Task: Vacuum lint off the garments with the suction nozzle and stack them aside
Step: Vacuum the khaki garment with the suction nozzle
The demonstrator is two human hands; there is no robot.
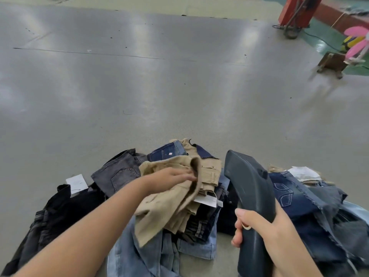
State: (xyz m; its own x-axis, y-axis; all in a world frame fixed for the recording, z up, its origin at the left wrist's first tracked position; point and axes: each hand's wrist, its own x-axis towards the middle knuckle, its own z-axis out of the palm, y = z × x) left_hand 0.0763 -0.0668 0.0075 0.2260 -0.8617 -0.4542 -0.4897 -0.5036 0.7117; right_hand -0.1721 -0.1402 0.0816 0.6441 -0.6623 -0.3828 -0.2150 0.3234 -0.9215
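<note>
A heap of garments lies on the grey table in front of me: a khaki piece (169, 204) on top in the middle, grey jeans (117, 172) behind it, black clothes (60, 212) to the left, dark blue jeans (299, 198) to the right. My left hand (171, 176) reaches across the khaki garment, fingers extended against a raised fold of it. My right hand (257, 226) grips the handle of the dark suction nozzle (245, 176), which is held up above the pile, its wide end pointing away from me.
The grey table (139, 86) stretches far ahead. White tags (76, 181) lie among the clothes. At the far right stand a red column (295, 11), a small wooden stool (331, 62) and pink fan blades (357, 43).
</note>
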